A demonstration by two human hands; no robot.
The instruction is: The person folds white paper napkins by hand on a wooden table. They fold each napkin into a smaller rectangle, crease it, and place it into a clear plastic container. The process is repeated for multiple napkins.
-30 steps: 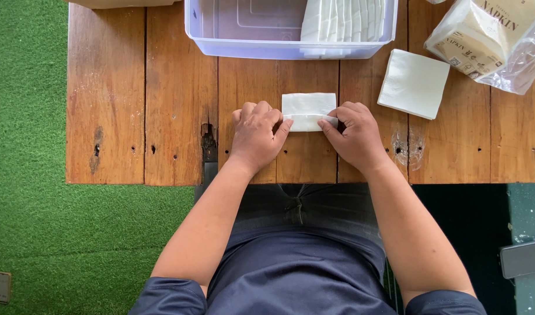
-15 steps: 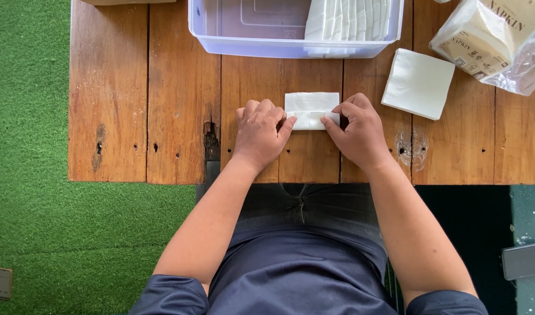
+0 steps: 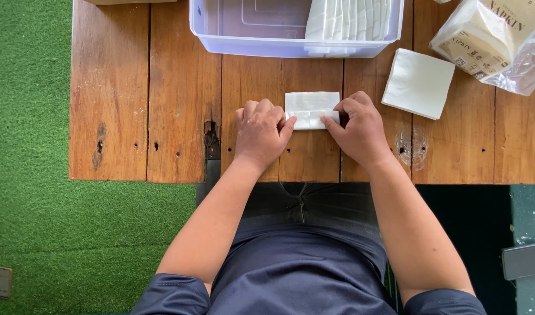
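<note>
A worn bench point(image 3: 162, 105) of reddish-brown planks, marked by dark knots, small holes and a crack near its front edge, is set on green artificial turf point(image 3: 28, 175). At the middle of the bench a white paper napkin point(image 3: 312, 105) is laid flat, and its near edge is turned up into a narrow folded strip. Compared with the earlier frames, that folded strip is now seen along the near side, where a plain rectangle lay before; the hands have stayed at the napkin's two near corners.

The left hand point(image 3: 261, 133) is pressed on the near left corner, its fingers curled and the thumb tip on the fold. The right hand point(image 3: 358, 129) is closed on the near right corner, the strip being pinched between thumb and forefinger; both grips are narrow and are on the napkin.

At the far edge a clear plastic tub point(image 3: 220, 35) with a bluish rim is placed, and a row of folded white napkins point(image 3: 349, 17) is stood on edge in its right part. To the right, a flat square stack of napkins point(image 3: 418, 83) with a soft, matte surface is laid near a crinkled clear-wrapped napkin pack point(image 3: 483, 35).
</note>
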